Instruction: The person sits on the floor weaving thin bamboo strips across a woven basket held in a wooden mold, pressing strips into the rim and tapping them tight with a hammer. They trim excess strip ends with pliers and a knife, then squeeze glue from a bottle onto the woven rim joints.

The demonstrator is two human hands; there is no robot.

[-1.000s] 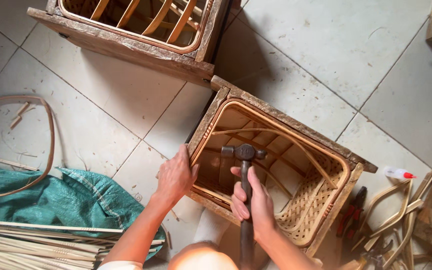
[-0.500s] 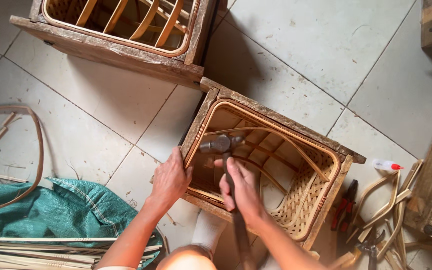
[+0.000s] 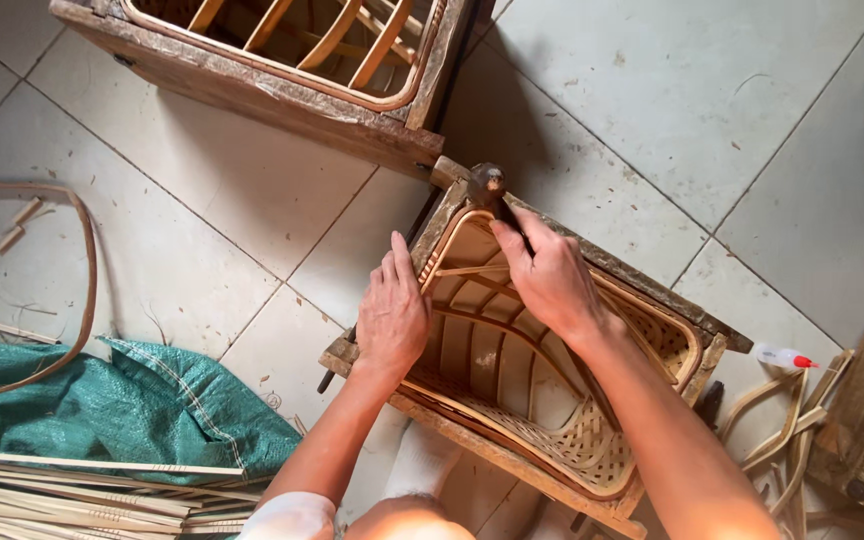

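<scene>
A woven bamboo basket (image 3: 592, 440) sits inside a rough wooden box frame (image 3: 652, 290) on the tiled floor. My left hand (image 3: 392, 310) lies flat on the frame's left rim, fingers together. My right hand (image 3: 544, 270) grips a hammer close to its metal head (image 3: 487, 183), which rests at the frame's far corner. The hammer's handle is hidden under my hand and forearm.
A second wooden frame with a bamboo basket (image 3: 282, 60) stands at the top. A green sack (image 3: 102, 400) and bamboo strips (image 3: 62, 495) lie at lower left, a bent bamboo hoop (image 3: 77, 300) beside them. A small glue bottle (image 3: 780, 356) and curved bamboo pieces (image 3: 782, 420) lie right.
My right hand has slid up the hammer's handle to near the head and carried it from inside the basket opening to the frame's far corner. My left hand stays on the left rim.
</scene>
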